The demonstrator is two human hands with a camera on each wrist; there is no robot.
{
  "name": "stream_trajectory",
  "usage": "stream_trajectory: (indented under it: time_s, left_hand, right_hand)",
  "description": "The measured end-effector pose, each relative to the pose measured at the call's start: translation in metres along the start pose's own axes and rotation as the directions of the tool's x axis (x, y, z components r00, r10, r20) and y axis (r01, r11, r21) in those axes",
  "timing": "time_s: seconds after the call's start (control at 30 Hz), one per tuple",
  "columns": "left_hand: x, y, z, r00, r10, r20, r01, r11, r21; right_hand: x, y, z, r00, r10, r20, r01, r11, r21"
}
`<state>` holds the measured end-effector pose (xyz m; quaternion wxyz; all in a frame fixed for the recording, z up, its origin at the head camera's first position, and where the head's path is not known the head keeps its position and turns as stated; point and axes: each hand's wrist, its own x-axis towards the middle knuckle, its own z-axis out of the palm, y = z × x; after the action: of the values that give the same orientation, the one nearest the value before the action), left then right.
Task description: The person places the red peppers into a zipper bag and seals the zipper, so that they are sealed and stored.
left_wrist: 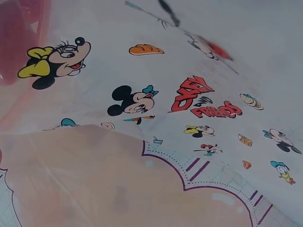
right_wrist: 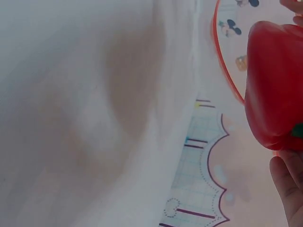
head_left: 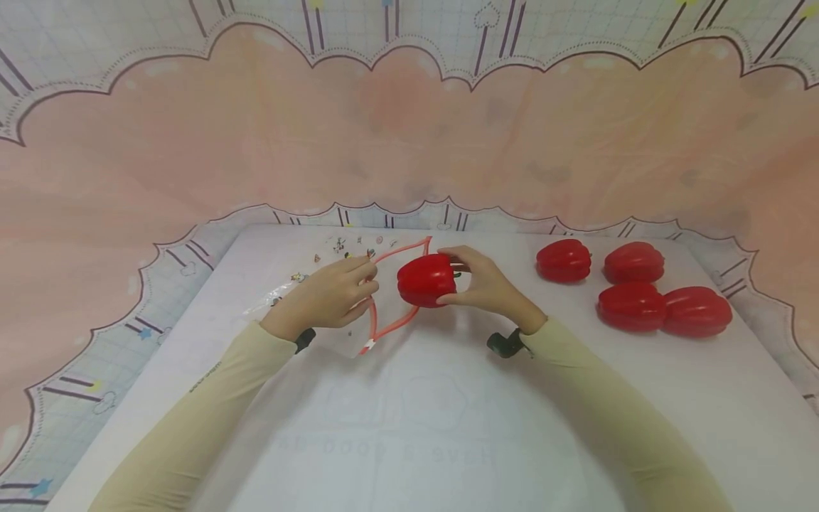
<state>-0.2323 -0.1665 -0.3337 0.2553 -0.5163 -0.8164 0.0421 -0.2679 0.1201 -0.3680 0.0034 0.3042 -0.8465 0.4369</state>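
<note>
In the head view my right hand (head_left: 481,282) holds a red bell pepper (head_left: 425,280) by its stem end, thumb below and fingers above. The pepper's blunt end points left, at the spread mouth of a clear plastic bag (head_left: 345,343) with an orange-red rim. My left hand (head_left: 339,293) pinches the bag near its rim. Cartoon mouse prints cover the see-through bag (left_wrist: 156,71) in the left wrist view, where the left hand itself is out of sight. The right wrist view shows the pepper (right_wrist: 274,85) close up, fingertips (right_wrist: 284,182) against its stem end.
Several more red bell peppers lie at the right of the white table (head_left: 409,441): one pepper (head_left: 564,261) behind, another pepper (head_left: 633,263) beside it, and a touching pair (head_left: 696,311) nearer. A patterned peach cloth (head_left: 409,142) hangs behind the table.
</note>
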Motion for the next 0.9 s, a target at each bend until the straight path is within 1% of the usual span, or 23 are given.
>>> stream_trajectory:
  time_s: [0.17, 0.33, 0.47, 0.57, 0.77, 0.9]
  left_hand:
    - [0.001, 0.0, -0.001, 1.0, 0.0, -0.006, 0.0, 1.0, -0.009]
    - [0.002, 0.0, -0.002, 1.0, -0.008, 0.001, 0.008, 1.0, -0.008]
    - [0.002, 0.001, -0.002, 1.0, -0.012, 0.004, 0.012, 1.0, -0.004]
    - [0.002, 0.001, -0.002, 1.0, -0.014, 0.006, 0.014, 1.0, -0.002]
    - [0.003, 0.002, -0.003, 1.0, -0.025, 0.01, 0.025, 1.0, -0.004]
    - [0.003, 0.002, -0.003, 0.999, -0.034, 0.014, 0.034, 0.999, -0.001]
  right_hand:
    - [0.003, -0.003, 0.004, 1.0, -0.014, -0.011, 0.013, 1.0, -0.01]
    - [0.005, -0.006, 0.008, 0.999, -0.028, -0.019, 0.028, 1.0, -0.007]
    - [0.006, -0.006, 0.012, 0.999, -0.023, -0.031, 0.023, 1.0, -0.007]
    - [0.007, -0.007, 0.015, 0.999, -0.018, -0.034, 0.017, 0.999, -0.034]
    - [0.009, -0.009, 0.021, 1.0, 0.018, -0.011, -0.018, 0.999, -0.048]
    - [0.009, -0.009, 0.023, 1.0, 0.016, 0.014, -0.016, 0.998, -0.056]
